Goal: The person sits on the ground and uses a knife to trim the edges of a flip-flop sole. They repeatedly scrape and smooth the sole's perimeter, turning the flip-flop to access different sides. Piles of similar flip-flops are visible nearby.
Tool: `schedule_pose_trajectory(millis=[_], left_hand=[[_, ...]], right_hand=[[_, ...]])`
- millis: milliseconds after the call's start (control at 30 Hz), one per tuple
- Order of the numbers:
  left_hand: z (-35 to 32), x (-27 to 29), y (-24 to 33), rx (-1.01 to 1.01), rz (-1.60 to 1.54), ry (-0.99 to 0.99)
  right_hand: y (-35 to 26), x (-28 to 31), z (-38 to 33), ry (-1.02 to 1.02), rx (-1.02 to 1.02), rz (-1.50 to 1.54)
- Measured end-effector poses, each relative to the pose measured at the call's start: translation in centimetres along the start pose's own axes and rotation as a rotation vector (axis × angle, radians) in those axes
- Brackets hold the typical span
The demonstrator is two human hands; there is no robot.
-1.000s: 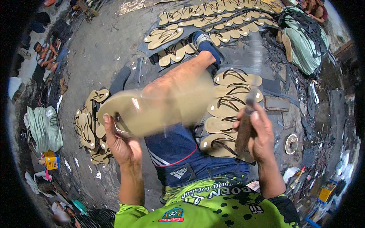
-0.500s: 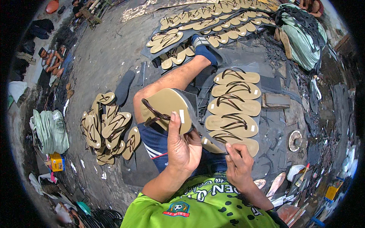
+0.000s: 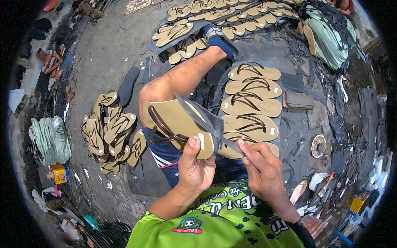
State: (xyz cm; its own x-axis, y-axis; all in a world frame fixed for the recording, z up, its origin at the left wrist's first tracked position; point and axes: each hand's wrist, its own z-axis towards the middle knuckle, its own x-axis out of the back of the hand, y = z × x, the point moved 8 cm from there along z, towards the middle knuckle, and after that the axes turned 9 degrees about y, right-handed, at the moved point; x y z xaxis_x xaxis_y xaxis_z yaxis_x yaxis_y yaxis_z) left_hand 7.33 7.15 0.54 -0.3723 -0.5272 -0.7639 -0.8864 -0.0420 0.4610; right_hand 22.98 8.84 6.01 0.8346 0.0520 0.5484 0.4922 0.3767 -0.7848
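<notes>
Tan flip-flop sandal (image 3: 178,126) with a dark brown strap sits sole-up over the person's lap, just above the bent knee, heel end toward the body. I see the left hand (image 3: 194,167) gripping it at the heel, thumb pressed on top next to a small white sticker, fingers curled under. The right hand (image 3: 262,173) is closed around the handle end of a long flat blade (image 3: 202,118); the blade lies angled across the sandal's right edge, tip pointing up-left, touching or just grazing the sole, can't tell which. Change from a second ago: back then the sandal was held out wide to the left and blurred, the right hand up by the finished row with the tool raised; half a second ago both hands came in over the lap. Now the blade is laid on the sandal, so I judge the trimming or scraping pass along the edge is in hand, with the sandal steadied for it. Outward: a neat column of finished sandals (image 3: 252,103) lies just right of the leg, straps up, on a dark mat. A loose pile of sandals (image 3: 109,132) lies to the left on the concrete floor (image 3: 99,53). More rows of sandals (image 3: 215,16) fan out at the top past the blue-socked foot (image 3: 221,41). Green bundled sheets (image 3: 49,138) at far left; round metal tin (image 3: 320,145) at right.
</notes>
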Motion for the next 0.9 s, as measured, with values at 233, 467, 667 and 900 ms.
schedule_pose_trajectory(millis=[233, 467, 667, 900], left_hand=[[-3.5, 5.0, -3.9, 0.168, 0.296, 0.038], [-3.4, 5.1, -2.6, 0.119, 0.142, -0.026], [-4.2, 7.0, -3.5, 0.246, 0.174, -0.078], [-4.4, 6.7, -2.6, 0.242, 0.221, -0.05]], right_hand=[[0.7, -1.1, 1.6, -0.214, -0.075, 0.013], [2.0, 0.2, -3.7, -0.169, -0.072, 0.152], [2.5, 0.0, -4.0, -0.098, -0.125, 0.047], [0.4, -1.0, -0.4, -0.275, -0.053, 0.149]])
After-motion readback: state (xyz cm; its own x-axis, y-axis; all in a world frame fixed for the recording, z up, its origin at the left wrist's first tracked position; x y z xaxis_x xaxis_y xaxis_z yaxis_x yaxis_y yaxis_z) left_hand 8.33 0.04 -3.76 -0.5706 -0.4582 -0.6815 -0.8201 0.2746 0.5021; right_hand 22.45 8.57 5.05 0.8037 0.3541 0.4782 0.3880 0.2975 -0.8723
